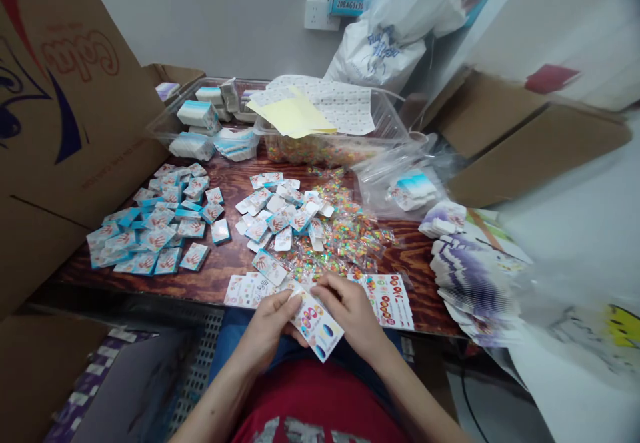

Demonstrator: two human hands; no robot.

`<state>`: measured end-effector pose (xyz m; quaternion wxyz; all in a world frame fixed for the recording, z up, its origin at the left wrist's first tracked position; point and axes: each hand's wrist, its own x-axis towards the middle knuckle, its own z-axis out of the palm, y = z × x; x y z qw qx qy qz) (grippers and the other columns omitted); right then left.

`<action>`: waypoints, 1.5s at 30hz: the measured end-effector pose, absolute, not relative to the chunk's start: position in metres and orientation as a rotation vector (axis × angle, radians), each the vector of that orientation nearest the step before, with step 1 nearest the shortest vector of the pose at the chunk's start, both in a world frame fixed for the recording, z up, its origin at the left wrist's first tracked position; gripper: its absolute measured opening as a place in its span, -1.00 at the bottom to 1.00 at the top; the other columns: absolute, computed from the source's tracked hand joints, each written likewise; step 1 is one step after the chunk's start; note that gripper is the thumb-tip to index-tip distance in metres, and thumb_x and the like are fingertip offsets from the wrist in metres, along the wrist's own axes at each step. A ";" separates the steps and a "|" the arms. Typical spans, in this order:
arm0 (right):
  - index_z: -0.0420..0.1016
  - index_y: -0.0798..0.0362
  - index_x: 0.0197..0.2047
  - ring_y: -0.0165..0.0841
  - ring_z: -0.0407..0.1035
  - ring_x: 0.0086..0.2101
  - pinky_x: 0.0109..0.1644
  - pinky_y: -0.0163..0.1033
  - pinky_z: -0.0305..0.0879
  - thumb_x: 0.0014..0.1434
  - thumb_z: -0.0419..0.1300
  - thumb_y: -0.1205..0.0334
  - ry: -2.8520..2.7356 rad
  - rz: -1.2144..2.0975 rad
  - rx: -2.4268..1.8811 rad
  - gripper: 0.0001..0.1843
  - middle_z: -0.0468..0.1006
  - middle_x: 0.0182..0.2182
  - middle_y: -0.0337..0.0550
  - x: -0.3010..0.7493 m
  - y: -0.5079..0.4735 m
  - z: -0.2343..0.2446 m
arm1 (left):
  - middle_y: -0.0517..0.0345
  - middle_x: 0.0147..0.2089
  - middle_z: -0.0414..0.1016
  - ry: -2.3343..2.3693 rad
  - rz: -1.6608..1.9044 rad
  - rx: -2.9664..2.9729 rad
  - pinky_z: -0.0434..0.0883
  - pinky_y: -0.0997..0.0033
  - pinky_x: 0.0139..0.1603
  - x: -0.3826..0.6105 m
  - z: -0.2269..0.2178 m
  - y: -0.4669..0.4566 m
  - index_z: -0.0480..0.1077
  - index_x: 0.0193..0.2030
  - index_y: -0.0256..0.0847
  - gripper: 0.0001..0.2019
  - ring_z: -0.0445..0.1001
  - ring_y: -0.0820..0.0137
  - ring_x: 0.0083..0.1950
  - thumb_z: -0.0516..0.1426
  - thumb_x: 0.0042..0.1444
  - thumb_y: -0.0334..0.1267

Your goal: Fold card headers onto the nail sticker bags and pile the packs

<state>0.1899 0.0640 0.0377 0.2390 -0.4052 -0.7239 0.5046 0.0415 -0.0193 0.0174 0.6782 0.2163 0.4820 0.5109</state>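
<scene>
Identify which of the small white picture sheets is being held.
The picture sheet with dark-blue ovals, gripped in the left hand beside the right hand; the other picture sheets lie on the wooden table.

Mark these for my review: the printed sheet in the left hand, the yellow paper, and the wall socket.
Printed sheet point(319, 326): head view, middle of its uncovered face.
Yellow paper point(294, 113): head view, middle of its upper surface.
Wall socket point(321, 15): head view, front plate.

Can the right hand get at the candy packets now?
Probably yes: the candy packets lie just beyond the right hand with no barrier between, though it is at the sticker sheet.
</scene>
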 end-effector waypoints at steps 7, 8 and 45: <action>0.42 0.08 -0.31 -0.49 0.24 -0.56 -0.53 -0.40 0.08 0.23 0.16 -0.07 -1.760 2.077 -0.971 -0.65 0.39 -0.50 -0.27 0.205 0.054 0.041 | 0.24 -0.50 0.37 1.510 1.277 0.778 0.34 0.53 -0.44 0.038 0.015 -0.017 0.42 -0.40 -0.26 -0.65 0.36 0.47 -0.49 0.18 0.12 0.04; 0.42 0.08 -0.32 -0.49 0.24 -0.57 -0.53 -0.41 0.08 0.21 0.18 -0.06 -1.727 2.100 -0.948 -0.66 0.40 -0.50 -0.27 0.204 0.051 0.041 | 0.23 -0.49 0.37 1.525 1.265 0.852 0.34 0.53 -0.41 0.040 0.016 -0.018 0.42 -0.40 -0.26 -0.65 0.35 0.47 -0.45 0.16 0.15 0.03; 0.42 0.04 -0.30 -0.42 0.24 -0.44 -0.34 -0.31 0.19 0.02 0.26 0.27 -1.805 1.514 -1.149 -0.86 0.39 -0.38 -0.27 0.174 0.060 0.006 | 0.31 -0.56 0.31 1.311 1.004 0.761 0.12 0.58 -0.66 0.049 0.004 -0.015 0.26 -0.37 -0.21 -0.74 0.23 0.56 -0.67 0.08 0.12 -0.04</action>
